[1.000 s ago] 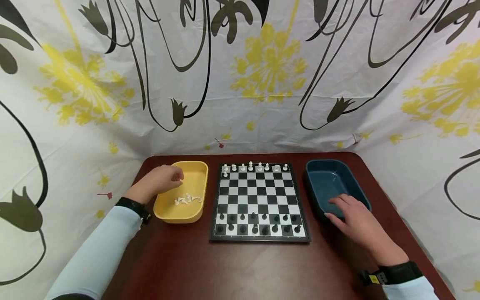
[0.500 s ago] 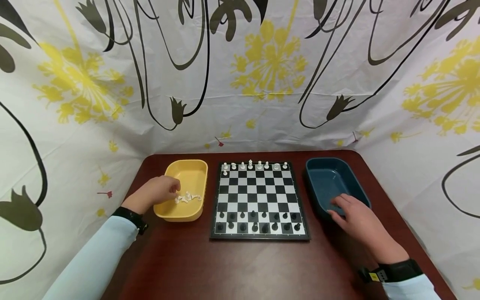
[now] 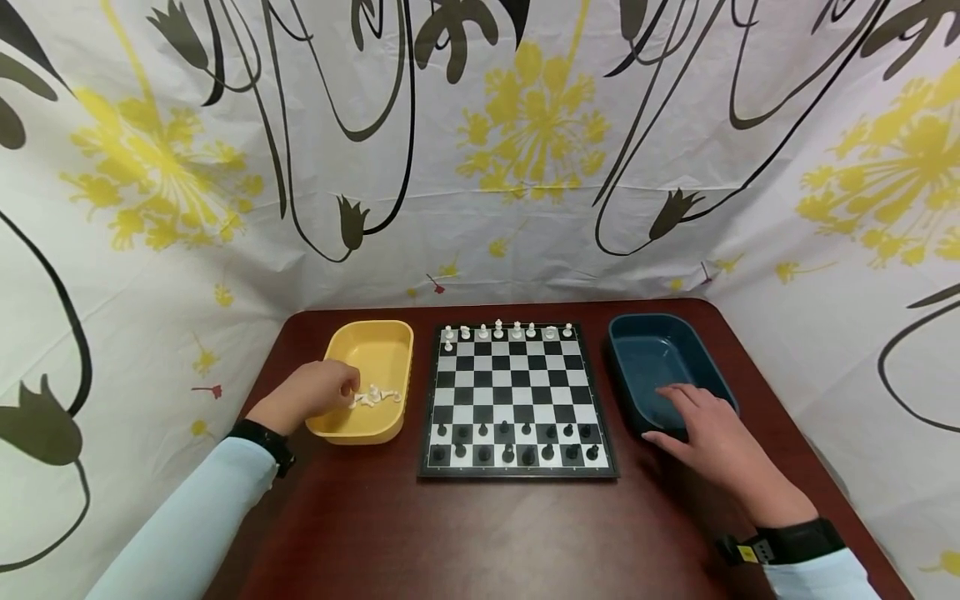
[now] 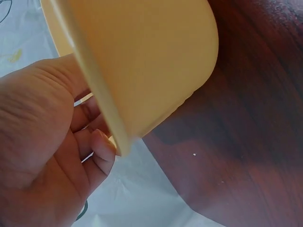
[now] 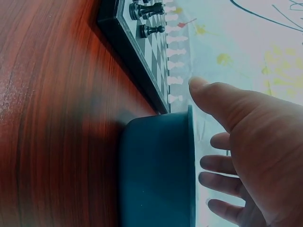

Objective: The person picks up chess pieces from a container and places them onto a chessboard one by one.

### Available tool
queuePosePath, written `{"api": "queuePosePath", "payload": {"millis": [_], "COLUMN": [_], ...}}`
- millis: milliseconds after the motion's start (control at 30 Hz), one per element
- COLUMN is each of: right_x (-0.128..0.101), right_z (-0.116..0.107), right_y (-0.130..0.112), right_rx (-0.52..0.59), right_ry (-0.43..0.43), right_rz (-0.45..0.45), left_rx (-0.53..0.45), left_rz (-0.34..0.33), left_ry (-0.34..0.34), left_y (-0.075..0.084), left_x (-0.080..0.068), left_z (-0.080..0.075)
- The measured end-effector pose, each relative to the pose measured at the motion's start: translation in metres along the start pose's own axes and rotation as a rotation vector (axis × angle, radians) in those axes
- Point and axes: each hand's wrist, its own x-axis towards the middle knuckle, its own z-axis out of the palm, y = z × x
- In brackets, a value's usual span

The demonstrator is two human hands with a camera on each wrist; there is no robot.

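Observation:
My left hand [image 3: 324, 390] reaches over the near left side of a yellow tray [image 3: 378, 350], its fingers bent down beside a small pile of white chess pieces [image 3: 377, 397]. In the left wrist view, the tray wall [image 4: 151, 61] hides the thumb tip and part of the fingers, so whether they pinch a piece is not visible. My right hand [image 3: 705, 437] hovers over the near end of a dark blue tray [image 3: 654, 354], fingers loosely spread and thumb apart. Nothing sits between those fingers in the right wrist view, where the hand [image 5: 265, 151] is above the rim.
Between the trays lies a chessboard [image 3: 513, 375]. White pieces [image 3: 498, 331] line its far row, with one white pawn [image 3: 448, 346] ahead at the left. Black pieces [image 3: 508, 453] fill the two near rows. A floral curtain [image 3: 450, 192] hangs behind the dark red table [image 3: 450, 533].
My left hand has lowered towards the near part of the yellow tray, to the white pieces. The right hand has stayed over the blue tray, its thumb spreading slightly. The board looks the same.

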Motion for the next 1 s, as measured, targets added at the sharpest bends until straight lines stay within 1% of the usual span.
{"api": "queuePosePath", "payload": {"millis": [267,533,667,833,933,1000], "right_x": [-0.0012,-0.0018,-0.0014,-0.0007,-0.0007,-0.0009], "right_z": [0.0008,0.0005,0.0004,0.0005,0.0000,-0.0005], "right_y": [0.0000,-0.0013,-0.0017,-0.0015,-0.0014,-0.0016], "right_rx": [0.002,0.008,0.009,0.013,0.017,0.018], "right_ry": [0.002,0.004,0.006,-0.001,-0.004,-0.005], "right_rz": [0.003,0.008,0.008,0.003,0.004,0.007], "left_rx": [0.049,0.063,0.074,0.087,0.076,0.064], "left_rz": [0.050,0.025,0.032,0.079,0.106,0.109], "left_ry": [0.033,0.025,0.026,0.041,0.057,0.064], "left_y": [0.0033,0.0036,0.0025,0.0011,0.0014,0.0014], "left_x": [-0.0024,-0.0011,-0.0015,-0.0041,-0.0069,-0.0087], "left_z": [0.0046,0.0071,0.0082,0.0060,0.0017,-0.0008]}}
